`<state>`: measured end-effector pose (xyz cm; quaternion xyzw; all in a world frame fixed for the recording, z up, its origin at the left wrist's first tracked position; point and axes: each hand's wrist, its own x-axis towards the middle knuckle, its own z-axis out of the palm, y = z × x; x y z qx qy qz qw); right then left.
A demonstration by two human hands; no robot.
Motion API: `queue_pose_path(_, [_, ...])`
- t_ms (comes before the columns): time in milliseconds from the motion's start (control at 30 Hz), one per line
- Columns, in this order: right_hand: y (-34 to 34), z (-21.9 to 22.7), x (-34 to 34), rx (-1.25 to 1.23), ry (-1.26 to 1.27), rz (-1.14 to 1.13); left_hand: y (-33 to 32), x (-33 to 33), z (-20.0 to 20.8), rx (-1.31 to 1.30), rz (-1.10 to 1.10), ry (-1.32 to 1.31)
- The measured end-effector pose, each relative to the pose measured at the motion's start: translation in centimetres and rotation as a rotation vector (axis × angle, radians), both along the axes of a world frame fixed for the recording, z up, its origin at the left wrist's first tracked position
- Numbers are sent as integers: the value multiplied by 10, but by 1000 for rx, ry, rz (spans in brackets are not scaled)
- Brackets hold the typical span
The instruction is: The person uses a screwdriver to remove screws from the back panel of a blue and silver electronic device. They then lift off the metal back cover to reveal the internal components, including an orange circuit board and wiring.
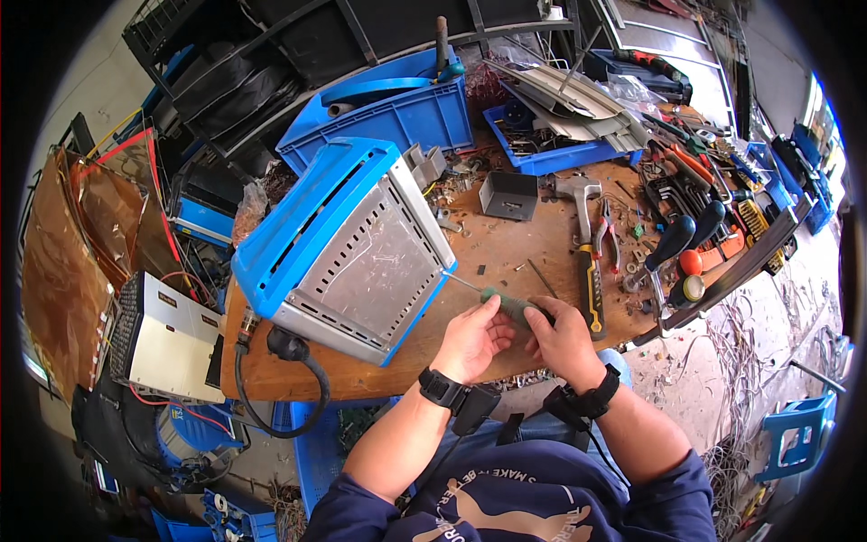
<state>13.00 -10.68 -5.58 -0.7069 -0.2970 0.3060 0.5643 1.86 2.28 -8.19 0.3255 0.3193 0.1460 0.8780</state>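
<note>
My right hand [566, 343] is closed round the rear of a green-handled screwdriver [511, 307]. Around the front of the handle, the thumb and loosely curled fingers of my left hand [468, 343] steady it. The thin shaft points left, and its tip meets the right edge of a metal equipment case [375, 262]. This case has a silver perforated panel and a blue frame [316, 212]; it stands tilted on the wooden table [488, 244]. A thick black cable [321, 397] loops from its lower left corner.
Right of my hands lie a hammer [587, 244] and pliers [610, 237]. Many hand tools crowd the table's right side. Behind stand a blue crate [388, 122] and a blue tray [564, 161] with metal strips. A small black box [508, 196] sits mid-table among loose screws.
</note>
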Motion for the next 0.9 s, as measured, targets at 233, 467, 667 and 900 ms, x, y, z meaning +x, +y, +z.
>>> queue_pose_path(233, [1, 0, 0, -3, -6, -8, 0, 1, 0, -9, 14, -12])
queue_pose_path(467, [1, -3, 0, 7, -6, -1, -1, 2, -2, -13, 16, -27])
queue_pose_path(667, [3, -7, 2, 17, 58, 37, 0, 0, -3, -15, 19, -34])
queue_pose_path(900, [2, -4, 0, 21, 105, 11, 0, 2, -4, -1, 18, -48])
